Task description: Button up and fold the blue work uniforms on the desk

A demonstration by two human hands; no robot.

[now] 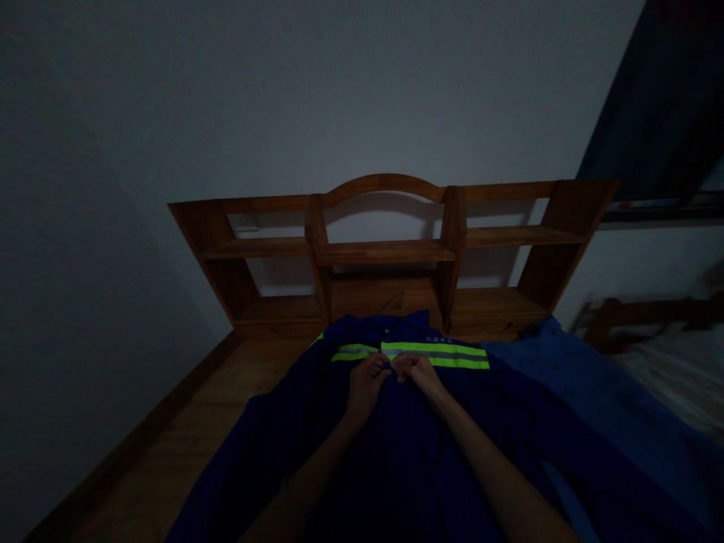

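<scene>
A dark blue work jacket (396,445) lies spread out in front of me, collar away from me and sleeves out to both sides. Yellow-green reflective strips (458,354) cross its chest, with small light lettering above the right one. My left hand (369,373) and my right hand (415,369) meet at the front opening, just below the strips. Both have their fingers pinched on the jacket's front edge, fingertips almost touching. Whether a button or other fastener sits between them is too dark and small to make out.
Behind the jacket stands a wooden shelf headboard (385,253) with open compartments against a pale wall (362,98). Blue cloth (543,369) lies under the jacket on the right. Bare wooden boards (226,407) show at left. Another wooden frame (650,313) is at far right, beneath a dark window (661,113).
</scene>
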